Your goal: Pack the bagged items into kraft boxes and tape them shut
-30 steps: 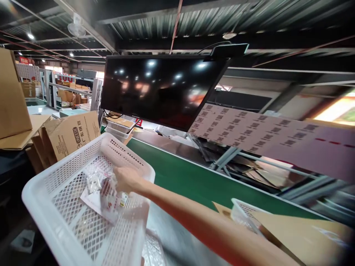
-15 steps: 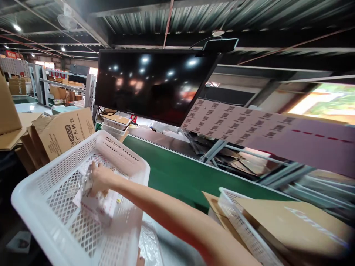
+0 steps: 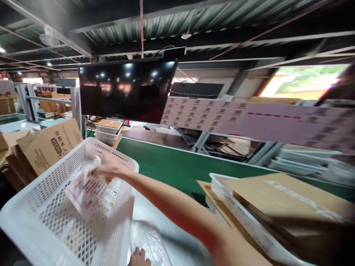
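Lifting packet (image 3: 91, 192) out of white basket (image 3: 36, 218): right hand (image 3: 109, 168) pinched shut on top edge; left hand (image 3: 138, 256) barely visible, grip unclear. Clear rim, pull straight up.

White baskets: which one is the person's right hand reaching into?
The near-left white basket, holding clear packets the right hand grips; the right-side basket carries cardboard.

The perforated white plastic basket (image 3: 41, 207) is looking matt; the clear film packet (image 3: 91, 192) is shining glossy; cardboard boxes (image 3: 50, 146) are appearing dull.
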Demonstrator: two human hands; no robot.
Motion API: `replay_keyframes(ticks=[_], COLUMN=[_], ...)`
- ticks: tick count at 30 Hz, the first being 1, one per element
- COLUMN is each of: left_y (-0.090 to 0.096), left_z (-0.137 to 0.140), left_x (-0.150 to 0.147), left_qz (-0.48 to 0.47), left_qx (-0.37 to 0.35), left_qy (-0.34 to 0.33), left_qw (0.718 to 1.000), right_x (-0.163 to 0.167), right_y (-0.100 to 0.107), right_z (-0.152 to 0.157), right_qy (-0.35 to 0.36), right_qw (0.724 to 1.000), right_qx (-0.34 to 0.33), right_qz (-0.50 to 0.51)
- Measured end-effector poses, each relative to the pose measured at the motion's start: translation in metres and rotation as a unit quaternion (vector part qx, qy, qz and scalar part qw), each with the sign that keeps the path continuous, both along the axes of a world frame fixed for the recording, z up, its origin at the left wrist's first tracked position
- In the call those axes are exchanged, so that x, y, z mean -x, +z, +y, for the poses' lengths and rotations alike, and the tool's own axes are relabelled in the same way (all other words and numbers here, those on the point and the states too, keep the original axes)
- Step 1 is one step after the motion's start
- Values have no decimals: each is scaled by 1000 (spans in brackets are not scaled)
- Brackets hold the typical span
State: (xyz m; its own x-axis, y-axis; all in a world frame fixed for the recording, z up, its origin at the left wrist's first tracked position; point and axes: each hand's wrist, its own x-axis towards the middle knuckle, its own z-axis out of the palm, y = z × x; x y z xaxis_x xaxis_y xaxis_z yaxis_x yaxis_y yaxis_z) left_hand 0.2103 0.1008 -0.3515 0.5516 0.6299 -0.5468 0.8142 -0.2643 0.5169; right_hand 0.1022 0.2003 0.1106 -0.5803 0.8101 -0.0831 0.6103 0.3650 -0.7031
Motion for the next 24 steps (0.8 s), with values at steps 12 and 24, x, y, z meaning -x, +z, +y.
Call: replay_keyframes(ticks=[12,24], left_y=[37,39], left_z=[-31,-53], left_x=[13,40], left_qz=[109,185], left_qx=[-160,-246], left_qy=[21,33], left_qw=[981,951], right_x=[-307,-348], right_y=[-81,-347], right_z=[-72,-193], right_qy=[-332,-509], right_qw=[898,803], right_qx=[68,280], right_qz=[281,131])
